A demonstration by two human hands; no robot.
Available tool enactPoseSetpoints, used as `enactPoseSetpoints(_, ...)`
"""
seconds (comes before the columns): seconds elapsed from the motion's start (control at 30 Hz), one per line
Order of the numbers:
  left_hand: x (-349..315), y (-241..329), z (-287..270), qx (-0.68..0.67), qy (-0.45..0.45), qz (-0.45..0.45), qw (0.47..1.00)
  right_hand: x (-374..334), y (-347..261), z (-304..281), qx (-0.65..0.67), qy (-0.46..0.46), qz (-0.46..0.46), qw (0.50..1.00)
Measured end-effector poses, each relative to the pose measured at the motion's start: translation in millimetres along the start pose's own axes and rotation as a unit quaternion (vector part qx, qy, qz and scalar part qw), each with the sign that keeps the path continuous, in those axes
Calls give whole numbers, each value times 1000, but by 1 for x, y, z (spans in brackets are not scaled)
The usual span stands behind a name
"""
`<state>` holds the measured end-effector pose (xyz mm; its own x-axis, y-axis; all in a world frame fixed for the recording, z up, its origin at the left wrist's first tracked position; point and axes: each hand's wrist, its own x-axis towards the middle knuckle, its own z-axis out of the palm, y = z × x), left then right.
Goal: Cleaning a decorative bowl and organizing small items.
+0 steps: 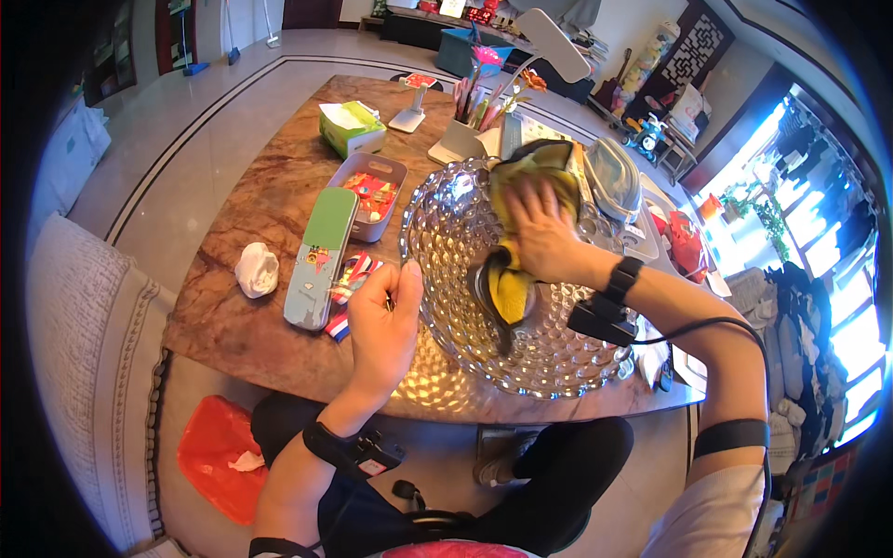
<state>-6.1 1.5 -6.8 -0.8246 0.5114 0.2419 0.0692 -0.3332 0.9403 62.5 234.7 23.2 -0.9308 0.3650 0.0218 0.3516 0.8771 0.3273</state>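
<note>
Two-handed wiping of a dish, as judged from the pose. The large round dish of clear, dimpled glass (567,358) lies on the near right part of a desk with a reddish-brown marbled top (233,325). The right hand (541,228) rests on a soft yellow-and-black cloth (530,163) over the dish's far half; its grip is spread, fingers extended and palm down. The left hand (386,321) is at the left rim, fingers curled and thumb raised; whether this grip pinches the glass cannot be told.

Good technique would call for steadying the rim, keeping the palm flat, and working the cloth into the hollows with overlapping strokes and light pressure, lest the dish slide or tip.

Left of the dish are an oblong green-and-grey case (321,265), a mauve open plastic box (374,227) of red packets, a green tissue pack (352,135) and a crumpled white tissue (257,270). Light dapples the near desk edge. Around it: a pale tiled floor (172,186) with dark border lines, a red plastic bin (209,456), a pale textured sofa (74,363) and bright windows (851,339) at right.
</note>
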Motion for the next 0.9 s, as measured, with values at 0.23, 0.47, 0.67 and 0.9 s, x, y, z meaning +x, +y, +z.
enactPoseSetpoints(0.23,0,0,2,27,21,55,998,-102,-8,-42,-59,-181,-29,981)
enactPoseSetpoints(0.47,1,-6,1,30,33,81,996,-86,-60,-61,420,-155,-176,877)
enactPoseSetpoints(0.67,-2,-5,4,9,29,53,998,-16,-70,-22,432,87,-115,890)
enactPoseSetpoints(0.9,-5,-8,1,3,21,11,1000,-14,-70,-47,564,-5,-224,795)
